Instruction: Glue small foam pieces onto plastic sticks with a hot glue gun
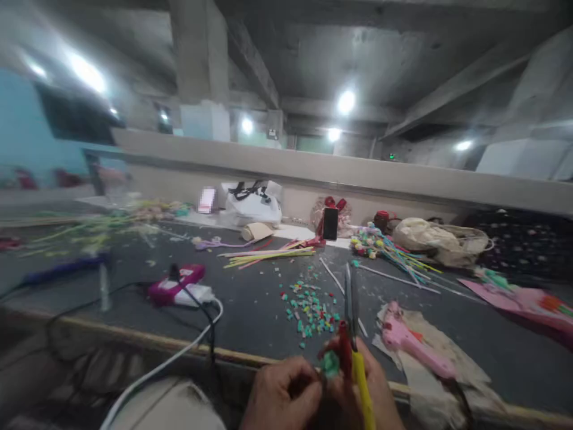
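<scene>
At the table's front edge, my right hand (378, 388) grips a pair of scissors (351, 298) with a red and a yellow handle, the blades pointing up and away from me. My left hand (284, 394) is closed, thumb and index finger pinched together; whatever is between them is hidden. A small crumpled green piece (330, 363) sits between the two hands, beside the scissors' red handle. I cannot tell which fingers support it. Beyond my hands, many tiny green, red and yellow bits (311, 307) lie scattered over the dark table (250, 316).
A pink glue gun (414, 340) rests on crumpled paper at right. Coloured stems (268, 255) lie across the middle, and flower-tipped stems (394, 251) farther right. A phone (330, 224) stands upright behind. A magenta power strip (179, 286) with a white cable (179, 349) is at left.
</scene>
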Demonstrator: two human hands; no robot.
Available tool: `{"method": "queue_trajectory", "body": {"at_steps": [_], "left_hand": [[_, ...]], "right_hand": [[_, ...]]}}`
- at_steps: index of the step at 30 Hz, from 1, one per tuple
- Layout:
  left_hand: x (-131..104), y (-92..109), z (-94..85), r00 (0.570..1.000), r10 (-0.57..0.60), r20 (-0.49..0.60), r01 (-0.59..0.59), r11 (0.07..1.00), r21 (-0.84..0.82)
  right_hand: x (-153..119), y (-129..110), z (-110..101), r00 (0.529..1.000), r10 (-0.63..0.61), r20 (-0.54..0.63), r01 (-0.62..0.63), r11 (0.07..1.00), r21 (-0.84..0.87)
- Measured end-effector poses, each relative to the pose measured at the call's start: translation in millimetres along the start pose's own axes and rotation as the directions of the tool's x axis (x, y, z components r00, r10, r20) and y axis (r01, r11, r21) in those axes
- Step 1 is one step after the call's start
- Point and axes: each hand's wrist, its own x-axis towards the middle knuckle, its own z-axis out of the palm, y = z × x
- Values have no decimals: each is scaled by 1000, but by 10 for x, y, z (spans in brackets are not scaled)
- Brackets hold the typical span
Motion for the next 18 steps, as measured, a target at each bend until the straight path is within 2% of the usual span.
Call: {"method": "queue_trajectory", "body": {"at_steps": [6,10,18], "left_hand": [[9,-43,35,994,90,-66,-82,990,114],[4,-55,46,987,135,-92,-121,983,141],[10,-81,67,983,147,-106,-127,977,172]], "right_hand": [[20,83,-42,998,38,45,-40,999,32],[22,115,-29,999,27,29,-30,996,84],[9,68,19,998,58,40,-65,980,191]]}}
